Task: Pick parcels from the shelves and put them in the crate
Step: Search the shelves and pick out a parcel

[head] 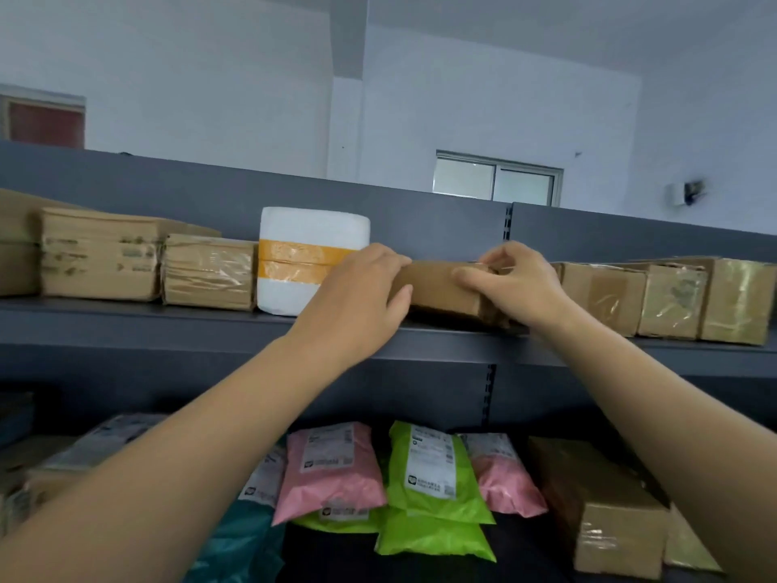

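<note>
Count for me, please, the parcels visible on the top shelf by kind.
White foam box with orange tape: 1
Brown cardboard boxes: 7, one gripped by the left hand and right hand
Total: 8

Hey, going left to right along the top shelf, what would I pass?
Wide cardboard box, small taped box, white foam box, left hand, brown parcel gripped by both hands, right hand, plain box, glossy taped box, end box.
</note>
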The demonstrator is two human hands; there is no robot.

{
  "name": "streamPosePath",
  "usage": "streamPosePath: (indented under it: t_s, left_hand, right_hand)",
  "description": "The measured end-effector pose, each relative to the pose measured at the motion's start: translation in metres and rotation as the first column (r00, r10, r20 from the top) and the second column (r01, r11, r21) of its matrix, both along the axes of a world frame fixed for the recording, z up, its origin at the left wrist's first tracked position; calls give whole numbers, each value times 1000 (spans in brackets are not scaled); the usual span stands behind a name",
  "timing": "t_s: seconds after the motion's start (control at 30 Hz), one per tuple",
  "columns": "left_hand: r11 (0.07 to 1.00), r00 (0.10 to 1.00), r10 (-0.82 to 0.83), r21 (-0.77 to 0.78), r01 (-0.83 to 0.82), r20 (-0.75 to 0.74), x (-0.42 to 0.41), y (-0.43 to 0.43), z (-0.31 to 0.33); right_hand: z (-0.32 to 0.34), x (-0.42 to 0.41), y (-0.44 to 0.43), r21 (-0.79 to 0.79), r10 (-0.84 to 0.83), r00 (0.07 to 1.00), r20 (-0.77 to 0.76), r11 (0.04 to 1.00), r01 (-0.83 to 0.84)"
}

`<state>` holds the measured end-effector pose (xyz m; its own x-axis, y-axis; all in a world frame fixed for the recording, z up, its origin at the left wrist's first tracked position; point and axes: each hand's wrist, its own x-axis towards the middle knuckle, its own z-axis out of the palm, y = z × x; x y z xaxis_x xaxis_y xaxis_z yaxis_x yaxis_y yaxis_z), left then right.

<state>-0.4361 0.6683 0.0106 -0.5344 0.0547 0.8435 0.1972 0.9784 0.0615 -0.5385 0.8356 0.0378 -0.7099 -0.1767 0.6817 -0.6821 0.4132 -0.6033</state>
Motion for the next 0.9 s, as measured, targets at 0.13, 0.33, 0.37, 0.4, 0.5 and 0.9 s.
streamPosePath:
  t_s: [0.13, 0.33, 0.37, 0.4, 0.5, 0.9]
  left_hand:
    - [997, 997, -65, 31, 66, -35, -6, 6, 1]
    - [935, 969, -247, 261, 238, 0, -14, 19, 4]
    - [886, 950, -314, 363, 290, 7, -16, 22, 5]
    - [792, 915, -404, 498, 352, -5, -18, 25, 7]
    - [312, 743, -650, 836, 451, -159, -24, 32, 15]
    - [364, 755, -635, 799, 480, -164, -47, 30, 19]
  right_hand:
    - [10, 9, 5, -336, 166, 959, 230, 938, -82]
    - [13, 23, 9, -520, 282, 929, 240, 845, -122]
    - [9, 25, 8, -478, 236, 953, 191, 870, -120]
    - [4, 24, 6, -412, 177, 977, 120, 904, -114]
    - [-12, 27, 3, -194, 119, 984, -130, 971, -143]
    - [-39, 18, -3, 38, 18, 932, -363, 999, -4]
